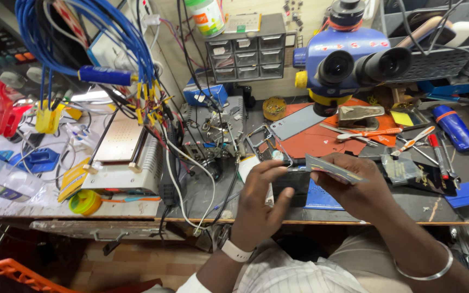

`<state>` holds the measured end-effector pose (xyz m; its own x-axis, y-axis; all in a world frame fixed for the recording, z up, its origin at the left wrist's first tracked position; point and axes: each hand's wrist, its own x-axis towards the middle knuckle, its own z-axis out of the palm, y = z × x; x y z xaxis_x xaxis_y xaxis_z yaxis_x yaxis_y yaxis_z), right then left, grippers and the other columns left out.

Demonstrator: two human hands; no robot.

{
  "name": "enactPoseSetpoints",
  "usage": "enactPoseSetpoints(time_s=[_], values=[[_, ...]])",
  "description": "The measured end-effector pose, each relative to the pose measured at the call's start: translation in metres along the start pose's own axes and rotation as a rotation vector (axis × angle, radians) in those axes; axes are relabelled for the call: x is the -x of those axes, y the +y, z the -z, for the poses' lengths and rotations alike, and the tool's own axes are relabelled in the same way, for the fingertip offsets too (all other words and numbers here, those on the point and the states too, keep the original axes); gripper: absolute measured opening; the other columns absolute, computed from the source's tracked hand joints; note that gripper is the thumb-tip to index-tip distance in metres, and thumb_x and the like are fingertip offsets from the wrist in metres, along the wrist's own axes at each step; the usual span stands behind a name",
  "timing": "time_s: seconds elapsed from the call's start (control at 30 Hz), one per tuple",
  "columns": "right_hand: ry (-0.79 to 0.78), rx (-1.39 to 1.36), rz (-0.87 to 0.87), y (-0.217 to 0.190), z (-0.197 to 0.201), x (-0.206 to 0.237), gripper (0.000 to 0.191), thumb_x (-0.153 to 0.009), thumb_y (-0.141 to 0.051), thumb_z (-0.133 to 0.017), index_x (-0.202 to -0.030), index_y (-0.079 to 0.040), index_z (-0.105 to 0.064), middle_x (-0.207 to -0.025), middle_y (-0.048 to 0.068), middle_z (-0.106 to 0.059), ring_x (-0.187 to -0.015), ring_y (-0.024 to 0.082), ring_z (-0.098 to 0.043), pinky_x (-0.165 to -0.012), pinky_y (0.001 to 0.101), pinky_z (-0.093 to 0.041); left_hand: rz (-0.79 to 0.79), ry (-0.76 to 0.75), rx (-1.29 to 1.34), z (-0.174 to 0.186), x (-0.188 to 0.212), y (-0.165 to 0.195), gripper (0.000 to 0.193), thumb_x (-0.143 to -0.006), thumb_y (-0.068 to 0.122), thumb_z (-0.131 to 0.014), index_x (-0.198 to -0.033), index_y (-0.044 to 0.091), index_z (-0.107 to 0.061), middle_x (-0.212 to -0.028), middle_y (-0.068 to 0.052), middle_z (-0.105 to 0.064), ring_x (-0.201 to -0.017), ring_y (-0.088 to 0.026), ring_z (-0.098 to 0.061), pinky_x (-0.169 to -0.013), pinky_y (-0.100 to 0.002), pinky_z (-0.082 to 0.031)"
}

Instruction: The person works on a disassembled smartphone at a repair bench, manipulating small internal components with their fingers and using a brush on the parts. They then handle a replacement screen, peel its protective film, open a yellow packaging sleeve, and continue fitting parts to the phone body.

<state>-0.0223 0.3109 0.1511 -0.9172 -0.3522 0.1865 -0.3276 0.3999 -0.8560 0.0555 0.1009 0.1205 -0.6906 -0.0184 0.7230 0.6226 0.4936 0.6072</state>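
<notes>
My left hand [260, 198] rests on the workbench near its front edge, fingers curled over a dark phone body [294, 183] that it holds down. My right hand [354, 187] sits just to the right, pinching a thin grey flat part [332, 168], like a card or phone panel, angled over the phone. A metal phone frame [264, 142] lies just beyond my left hand. Under the hands lies a blue mat [321, 199].
A blue stereo microscope [354, 57] stands behind the hands above an orange mat [321, 138] with tweezers and screwdrivers [370, 133]. A white heating plate machine [120, 157] sits left, under hanging blue cables [99, 38]. Small parts drawers [245, 54] stand at the back. A blue can [454, 127] lies right.
</notes>
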Motion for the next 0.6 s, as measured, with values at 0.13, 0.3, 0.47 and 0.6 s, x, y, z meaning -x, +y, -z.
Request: enactPoseSetpoints(time_s=[0.13, 0.3, 0.47, 0.6], values=[[0.006, 0.086, 0.393, 0.001, 0.004, 0.001, 0.014, -0.09, -0.019, -0.074, -0.095, -0.006, -0.072, -0.081, -0.002, -0.067, -0.075, 0.006, -0.062, -0.068, 0.0227, -0.05, -0.043, -0.068, -0.019, -0.004, -0.01, 0.014, 0.031, -0.097, 0.015, -0.071, -0.124, 0.005, -0.06, -0.131, -0.016, -0.062, -0.123, -0.036, -0.063, -0.106, -0.046, -0.051], [0.025, 0.021, 0.279, 0.008, 0.006, 0.002, 0.016, -0.084, -0.012, -0.078, -0.099, -0.007, -0.074, -0.084, 0.003, -0.071, -0.074, 0.01, -0.065, -0.065, 0.0261, -0.052, -0.119, -0.092, -0.054, -0.009, -0.015, 0.016, 0.037, -0.093, 0.017, -0.073, -0.123, 0.004, -0.054, -0.128, -0.015, -0.06, -0.12, -0.036, -0.06, -0.106, -0.046, -0.047], [-0.058, -0.009, 0.388, 0.019, 0.01, -0.004, 0.015, -0.083, -0.007, -0.078, -0.098, -0.009, -0.075, -0.087, 0.002, -0.075, -0.078, 0.01, -0.071, -0.069, 0.0263, -0.056, -0.092, -0.113, -0.084, -0.008, -0.014, 0.017, 0.04, -0.091, 0.018, -0.076, -0.122, 0.006, -0.055, -0.126, -0.013, -0.061, -0.12, -0.034, -0.06, -0.107, -0.046, -0.047], [-0.105, -0.097, 0.403, 0.023, 0.01, -0.009, 0.015, -0.082, -0.005, -0.077, -0.097, -0.008, -0.075, -0.089, 0.002, -0.076, -0.082, 0.011, -0.073, -0.072, 0.0259, -0.057, -0.093, -0.126, -0.116, -0.007, -0.016, 0.019, 0.043, -0.089, 0.021, -0.078, -0.122, 0.005, -0.056, -0.124, -0.014, -0.06, -0.119, -0.035, -0.06, -0.107, -0.047, -0.046]])
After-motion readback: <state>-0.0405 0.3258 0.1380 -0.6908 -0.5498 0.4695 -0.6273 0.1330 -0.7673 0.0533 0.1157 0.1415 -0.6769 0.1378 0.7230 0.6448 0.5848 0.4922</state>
